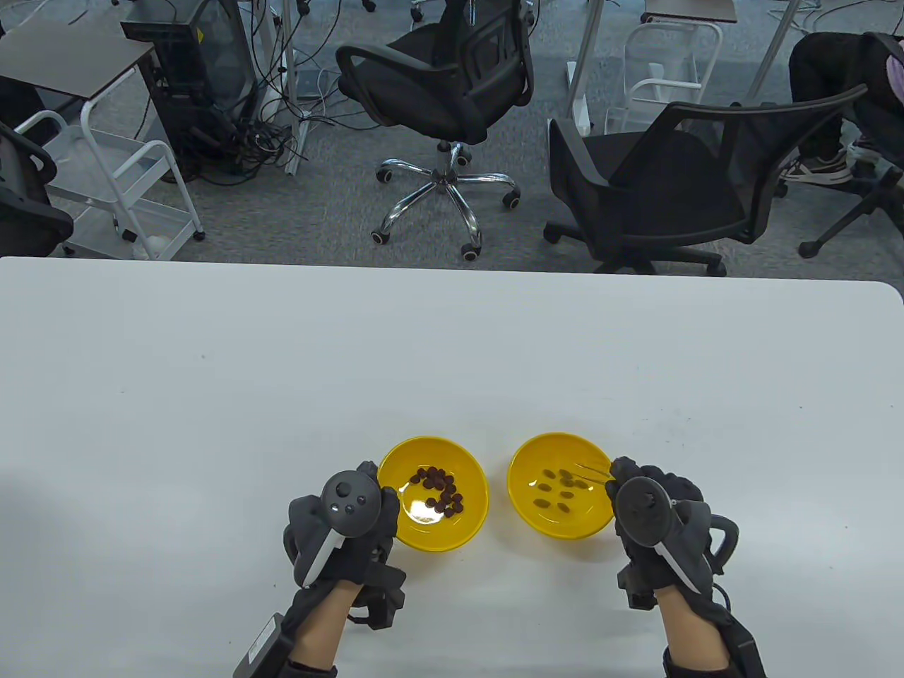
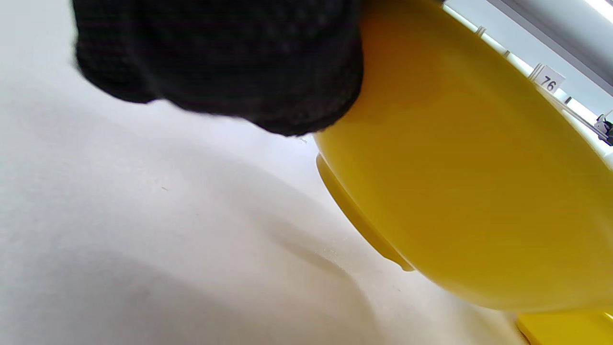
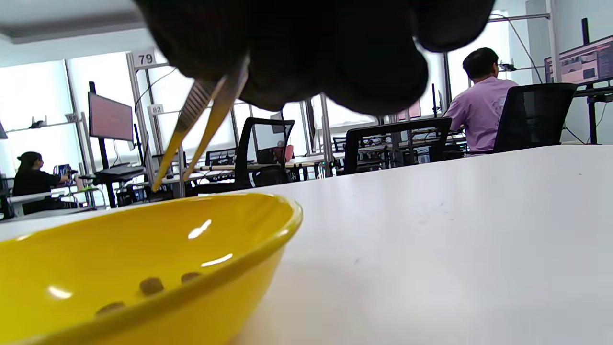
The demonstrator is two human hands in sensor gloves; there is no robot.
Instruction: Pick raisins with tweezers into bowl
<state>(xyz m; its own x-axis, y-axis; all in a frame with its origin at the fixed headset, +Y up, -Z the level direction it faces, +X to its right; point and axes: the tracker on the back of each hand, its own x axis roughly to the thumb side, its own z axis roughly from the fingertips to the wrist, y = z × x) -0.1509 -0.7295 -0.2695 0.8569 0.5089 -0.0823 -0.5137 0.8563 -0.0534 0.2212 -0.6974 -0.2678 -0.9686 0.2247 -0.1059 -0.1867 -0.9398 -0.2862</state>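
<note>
Yellow right bowl (image 1: 561,484) under tweezers (image 1: 590,472) pinched by right hand (image 1: 653,519), left hand (image 1: 346,522) touching raisin bowl (image 1: 433,492).

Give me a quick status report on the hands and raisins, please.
Left hand rests against left bowl. Right hand holds tweezers over right bowl, tips apart, no raisin seen between. Nothing in the way.

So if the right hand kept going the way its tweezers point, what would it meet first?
Probably the raisins in the right yellow bowl. The right hand holds the tweezers aimed leftward over that bowl, their tips seemingly just above its inside. Depth is hard to judge.
</note>
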